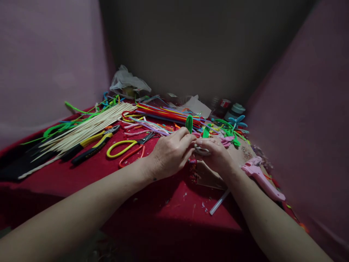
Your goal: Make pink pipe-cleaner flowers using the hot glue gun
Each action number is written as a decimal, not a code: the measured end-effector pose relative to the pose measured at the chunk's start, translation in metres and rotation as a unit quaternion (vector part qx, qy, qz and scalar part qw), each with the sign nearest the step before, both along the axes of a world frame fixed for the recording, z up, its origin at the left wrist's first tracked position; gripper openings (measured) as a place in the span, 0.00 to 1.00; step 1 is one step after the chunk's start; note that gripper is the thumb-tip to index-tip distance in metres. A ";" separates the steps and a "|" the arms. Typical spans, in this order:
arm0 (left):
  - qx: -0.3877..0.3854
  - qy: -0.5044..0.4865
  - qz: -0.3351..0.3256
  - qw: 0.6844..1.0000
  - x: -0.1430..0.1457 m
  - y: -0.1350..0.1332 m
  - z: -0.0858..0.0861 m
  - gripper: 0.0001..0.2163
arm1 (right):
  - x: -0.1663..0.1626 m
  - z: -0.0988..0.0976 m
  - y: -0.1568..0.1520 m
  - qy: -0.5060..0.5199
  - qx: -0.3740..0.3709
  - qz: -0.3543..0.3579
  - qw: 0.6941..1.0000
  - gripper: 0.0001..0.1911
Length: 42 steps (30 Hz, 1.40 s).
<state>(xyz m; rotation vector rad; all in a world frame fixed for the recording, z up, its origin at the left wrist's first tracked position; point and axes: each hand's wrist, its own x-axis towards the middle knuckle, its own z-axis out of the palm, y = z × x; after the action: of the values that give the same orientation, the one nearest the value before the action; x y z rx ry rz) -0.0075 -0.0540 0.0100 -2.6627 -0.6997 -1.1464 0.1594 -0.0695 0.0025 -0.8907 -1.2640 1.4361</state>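
Note:
My left hand (171, 149) and my right hand (218, 153) meet above the front of the table, fingers closed around one small fuzzy pipe-cleaner piece. A white part (202, 150) of it shows under my right fingers. Two upright green loops (189, 124) stick up just beyond the fingertips; whether they join the white part is hidden. Left of my left hand lie scissors (120, 149) with one yellow and one red handle. Below my right wrist is a clear glue stick (219, 202), and a pink glue gun (263, 178) rests to the right.
Yellow-and-black pliers (94, 145) lie beside a bundle of wooden skewers (89, 127) at the left. Many coloured pipe cleaners (169, 113) spread across the red cloth (163, 196). A plastic bag (127, 80) and a teal-lidded jar (236, 110) stand at the back.

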 end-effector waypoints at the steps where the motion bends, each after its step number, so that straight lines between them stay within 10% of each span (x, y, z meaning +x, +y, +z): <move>1: 0.017 0.011 0.012 1.000 0.000 0.000 -0.001 0.08 | 0.000 0.000 0.000 -0.004 0.005 -0.001 1.000 0.09; 8: 0.134 0.063 0.021 0.989 -0.002 -0.001 -0.003 0.10 | -0.001 -0.002 0.000 -0.013 0.022 0.001 1.000 0.09; 14: -0.210 -0.037 0.023 0.977 0.004 -0.008 0.005 0.08 | -0.005 0.000 -0.002 -0.021 0.047 -0.050 0.997 0.06; 16: -0.432 -0.118 -0.027 0.894 0.005 -0.008 0.009 0.08 | -0.008 0.001 -0.005 -0.066 0.115 -0.092 0.987 0.06; 21: -0.823 -0.233 -0.218 0.469 0.003 0.000 0.009 0.05 | -0.017 0.005 -0.019 -0.173 0.268 -0.181 0.930 0.08; 24: -0.861 -0.235 -0.255 0.373 0.006 0.003 0.004 0.04 | -0.020 0.008 -0.026 -0.215 0.324 -0.222 0.894 0.10; 26: -0.857 -0.198 -0.248 0.406 0.008 0.004 0.002 0.04 | -0.018 0.011 -0.027 -0.233 0.343 -0.238 0.878 0.10; 34: -0.675 -0.151 -0.009 0.722 -0.003 0.030 0.008 0.08 | 0.011 0.024 -0.023 -0.339 0.327 -0.201 0.859 0.08; 42: -0.747 -0.120 0.037 0.653 0.020 0.037 -0.002 0.13 | 0.036 -0.013 -0.032 -0.598 0.306 -0.126 0.730 0.12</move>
<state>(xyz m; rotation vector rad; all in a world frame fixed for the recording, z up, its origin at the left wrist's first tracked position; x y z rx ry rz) 0.0124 -0.0173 0.0075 -3.3806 -2.7760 -1.0377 0.1952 -0.1019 -0.0105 -1.4715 -2.2228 -0.0237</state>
